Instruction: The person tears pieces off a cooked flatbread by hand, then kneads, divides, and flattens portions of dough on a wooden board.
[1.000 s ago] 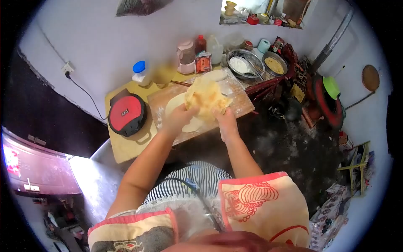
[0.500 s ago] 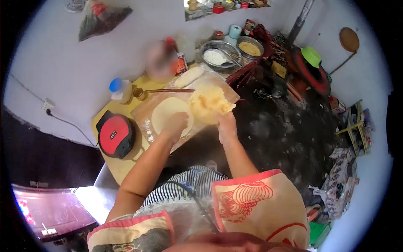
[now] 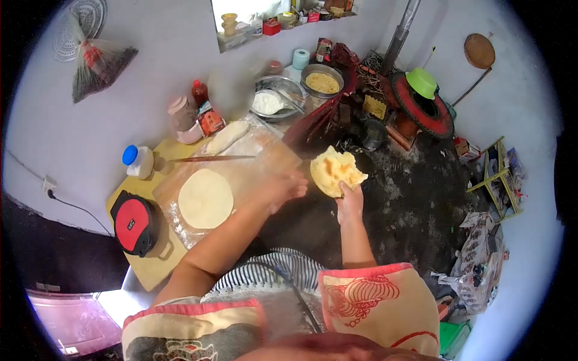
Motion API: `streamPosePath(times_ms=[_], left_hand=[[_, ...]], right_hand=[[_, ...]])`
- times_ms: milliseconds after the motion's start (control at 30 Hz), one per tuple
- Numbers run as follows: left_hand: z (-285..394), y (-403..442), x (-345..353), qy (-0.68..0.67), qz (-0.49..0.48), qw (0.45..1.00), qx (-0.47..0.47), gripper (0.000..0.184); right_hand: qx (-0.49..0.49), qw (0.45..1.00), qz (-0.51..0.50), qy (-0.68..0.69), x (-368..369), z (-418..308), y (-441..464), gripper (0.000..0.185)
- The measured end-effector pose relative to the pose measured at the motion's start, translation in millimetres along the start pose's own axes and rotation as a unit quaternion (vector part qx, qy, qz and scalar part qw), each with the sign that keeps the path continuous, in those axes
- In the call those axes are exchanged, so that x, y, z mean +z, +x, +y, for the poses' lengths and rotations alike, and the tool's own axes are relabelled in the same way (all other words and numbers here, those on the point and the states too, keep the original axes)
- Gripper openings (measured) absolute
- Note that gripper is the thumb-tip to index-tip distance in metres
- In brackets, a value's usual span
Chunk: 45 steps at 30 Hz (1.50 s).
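Dough [image 3: 206, 198] lies flat on the board [image 3: 248, 175]; a brushing left forearm could crease it. The left hand [image 3: 286, 189], blurred, looks loosely open, nothing visible in it. Beyond the board, the bread [image 3: 332, 172] could tear and drop, pinched only near its lower edge by the right hand [image 3: 350, 203].

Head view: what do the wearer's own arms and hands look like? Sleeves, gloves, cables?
Left hand and right hand show no gloves; the left is blurred. Forearms uncovered. At each shoulder, a cream cloth panel with pinkish-red edging; the right one carries red line art. A thin black cable crosses the torso front; none on either forearm.
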<state>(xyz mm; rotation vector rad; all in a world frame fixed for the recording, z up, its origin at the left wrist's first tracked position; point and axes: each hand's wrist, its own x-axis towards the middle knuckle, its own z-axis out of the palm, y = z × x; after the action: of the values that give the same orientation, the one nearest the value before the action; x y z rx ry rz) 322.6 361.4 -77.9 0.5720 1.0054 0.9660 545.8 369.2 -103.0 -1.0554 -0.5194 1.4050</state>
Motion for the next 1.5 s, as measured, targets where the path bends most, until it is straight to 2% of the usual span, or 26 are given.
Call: streamPosePath(times_ms=[67,167,467,567,600,700,800,900,1000,1133,1267,1367,1400,1500], left_hand=[[-3.5,23.9,5.9,0.020,-0.024,0.999,-0.010,0.024],[7.9,51.4,23.8,0.030,0.000,0.999,-0.027,0.020],[31.7,195.1,66.1,0.001,-0.092,0.996,-0.019,0.013],[41.2,246.0,77.5,0.008,-0.069,0.997,-0.016,0.012],[48.0,256.8,82.4,-0.037,-0.069,0.997,0.003,0.013],[76.9,289.0,88.7,0.013,-0.031,0.999,-0.019,0.019],[103.4,311.0,92.8,0.059,-0.010,0.998,-0.013,0.033],[123.6,325.6,86.4,0.056,-0.106,0.992,-0.026,0.042],[149.9,299.7,100.6,0.018,-0.125,0.991,0.035,0.047],[158.1,306.3,83.3,0.038,-0.079,0.990,0.107,0.045],[171.2,317.4,69.7,0.079,0.017,0.990,0.115,0.045],[172.0,337.0,56.7,0.070,0.031,0.986,0.148,0.045],[183.6,331.2,68.6,0.079,0.080,0.983,0.148,0.044],[212.8,325.4,91.1,0.094,0.143,0.979,0.114,0.046]], right_hand=[[-0.001,0.999,0.011,0.030,-15.5,-1.2,16.1,0.050],[0.005,0.998,0.041,0.039,-24.6,-3.5,38.5,0.049],[0.001,0.998,0.063,0.013,-44.1,-36.1,148.5,0.050],[-0.013,0.998,0.059,-0.001,-41.1,-62.5,188.0,0.051],[-0.013,0.999,0.050,-0.009,-37.6,-73.0,199.7,0.051],[-0.023,0.999,0.021,-0.014,-25.5,-97.9,238.2,0.053],[-0.029,0.999,-0.016,0.014,-15.8,-107.8,270.4,0.051],[0.028,0.995,-0.086,0.035,-5.5,-111.4,292.1,0.053],[0.067,0.986,-0.154,0.019,14.5,-109.5,313.6,0.055],[0.082,0.966,-0.240,-0.043,45.0,-104.2,345.8,0.051],[0.098,0.943,-0.302,-0.098,67.9,-97.1,383.9,0.047],[0.097,0.924,-0.350,-0.123,92.2,-103.2,406.0,0.047],[0.096,0.920,-0.361,-0.121,100.1,-104.0,415.6,0.047],[0.114,0.904,-0.387,-0.140,112.3,-110.0,452.6,0.045]])
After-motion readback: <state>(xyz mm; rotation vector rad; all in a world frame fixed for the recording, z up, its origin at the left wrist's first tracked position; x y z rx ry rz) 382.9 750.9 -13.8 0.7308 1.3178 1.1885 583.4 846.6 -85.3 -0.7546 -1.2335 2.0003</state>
